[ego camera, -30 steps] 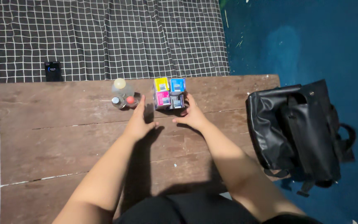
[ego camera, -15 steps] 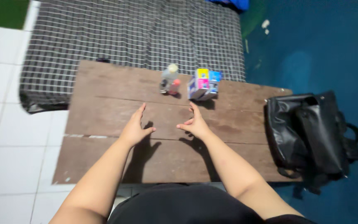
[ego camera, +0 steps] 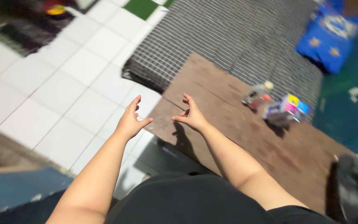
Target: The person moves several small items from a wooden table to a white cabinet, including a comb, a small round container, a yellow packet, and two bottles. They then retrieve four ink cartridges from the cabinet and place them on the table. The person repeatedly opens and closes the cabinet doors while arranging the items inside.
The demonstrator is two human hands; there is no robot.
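A person looks down at their own two bare arms, stretched forward with both hands raised and empty. The left hand [ego camera: 131, 119] hangs over the white tiled floor [ego camera: 63, 95], its fingers [ego camera: 135, 102] spread open and the thumb pointing toward the other hand. The right hand [ego camera: 192, 116] is just over the near left corner of a low wooden desk [ego camera: 237, 137], its fingers [ego camera: 188, 101] also open and loosely curled, gripping nothing. The two palms face each other with a gap between them.

At about two o'clock from the right hand, well apart from it, a small group of things stands on the far side of the desk. There is a small clear bottle [ego camera: 257, 93] with a pale cap, lying tilted, and just beside it at its four o'clock a cluster of little boxes [ego camera: 286, 110] in yellow, pink and blue. Both are blurred, so finer detail cannot be made out.

Beyond the desk, at twelve o'clock, lies a dark mattress [ego camera: 237, 37] with a white grid pattern. At one o'clock a blue cushion [ego camera: 328, 35] with star shapes rests on it. At four o'clock, at the desk's right end, a black bag [ego camera: 355, 191] is partly in view. The person's dark shirt fills the bottom edge.
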